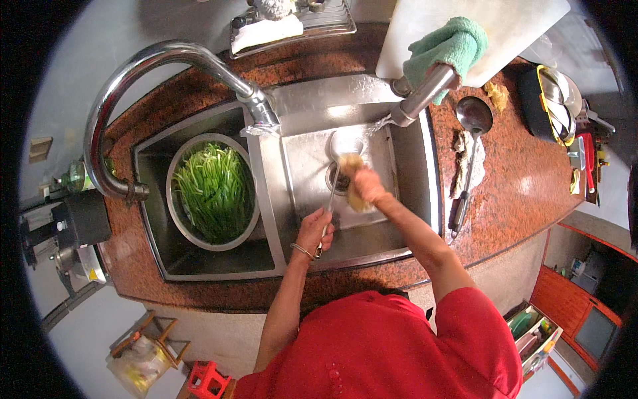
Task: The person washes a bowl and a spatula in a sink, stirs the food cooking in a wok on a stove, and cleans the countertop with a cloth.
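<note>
My left hand (314,230) grips the long thin handle of a metal ladle (345,144) over the right basin (309,164) of a steel sink. The ladle's bowl points away from me, near the drain (339,180). In my right hand (370,186), blurred by motion, is a tan scrubbing pad (351,163) close beside the ladle's handle near its bowl. Whether the pad touches the metal is hard to see. Water (380,125) runs from a short steel spout (423,97) at the basin's far right.
Green leafy vegetables (212,192) fill a round bowl (172,212) in the left basin. A curved faucet (174,47) arches over it. Another ladle (474,117) rests on a cloth (461,167) on the right counter. A green towel (446,47) wraps the short spout's pipe.
</note>
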The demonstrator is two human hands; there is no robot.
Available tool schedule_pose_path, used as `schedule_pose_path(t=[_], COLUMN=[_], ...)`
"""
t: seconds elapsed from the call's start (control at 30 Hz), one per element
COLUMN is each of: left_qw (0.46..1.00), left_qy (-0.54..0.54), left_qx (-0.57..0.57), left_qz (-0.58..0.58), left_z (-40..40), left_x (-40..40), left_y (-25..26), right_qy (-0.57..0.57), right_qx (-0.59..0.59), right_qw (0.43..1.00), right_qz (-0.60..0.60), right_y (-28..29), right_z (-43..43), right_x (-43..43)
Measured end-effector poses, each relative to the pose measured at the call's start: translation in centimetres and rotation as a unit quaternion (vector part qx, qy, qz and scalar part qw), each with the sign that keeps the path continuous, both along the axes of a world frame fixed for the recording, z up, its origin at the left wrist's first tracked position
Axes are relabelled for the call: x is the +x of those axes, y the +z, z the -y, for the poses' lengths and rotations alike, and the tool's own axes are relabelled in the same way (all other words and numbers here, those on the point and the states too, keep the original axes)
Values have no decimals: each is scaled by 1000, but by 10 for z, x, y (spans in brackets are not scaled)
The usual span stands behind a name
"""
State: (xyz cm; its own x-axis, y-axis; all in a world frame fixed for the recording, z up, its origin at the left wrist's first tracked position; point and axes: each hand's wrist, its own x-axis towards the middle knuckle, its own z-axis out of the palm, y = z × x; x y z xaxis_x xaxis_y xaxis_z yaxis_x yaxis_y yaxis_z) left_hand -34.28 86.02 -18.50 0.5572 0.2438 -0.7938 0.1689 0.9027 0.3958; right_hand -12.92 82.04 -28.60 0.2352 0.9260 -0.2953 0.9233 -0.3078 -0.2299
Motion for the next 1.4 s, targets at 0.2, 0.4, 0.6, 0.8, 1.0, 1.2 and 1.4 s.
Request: schedule_pose_path(t=[0.2, 0.4, 0.6, 0.8, 1.0, 1.2, 1.4], left_qw=[1000, 1000, 999, 999, 998, 1000, 937], left_qy=[-9, -18, -35, -41, -48, -15, -126], left_qx=[-11, -10, 7, -15, -40, -17, 301], left_qz=[5, -23, -31, -1, -27, -20, -126], left_z=[-4, -7, -1, 1, -2, 0, 7], left_x=[-3, -1, -7, -14, -19, -19, -38], left_y=[-1, 8, 0, -6, -6, 10, 12], right_qy=[50, 1, 152, 21, 183, 31, -181], right_qx=[-88, 74, 21, -135, -16, 40, 47], right_qw=[994, 997, 981, 984, 979, 996, 982], right_qz=[32, 23, 121, 111, 92, 73, -40], right_y=[-35, -5, -42, -31, -23, -42, -22], right_z=[4, -2, -5, -41, -49, -67, -39], right_x=[31, 42, 31, 75, 16, 55, 62])
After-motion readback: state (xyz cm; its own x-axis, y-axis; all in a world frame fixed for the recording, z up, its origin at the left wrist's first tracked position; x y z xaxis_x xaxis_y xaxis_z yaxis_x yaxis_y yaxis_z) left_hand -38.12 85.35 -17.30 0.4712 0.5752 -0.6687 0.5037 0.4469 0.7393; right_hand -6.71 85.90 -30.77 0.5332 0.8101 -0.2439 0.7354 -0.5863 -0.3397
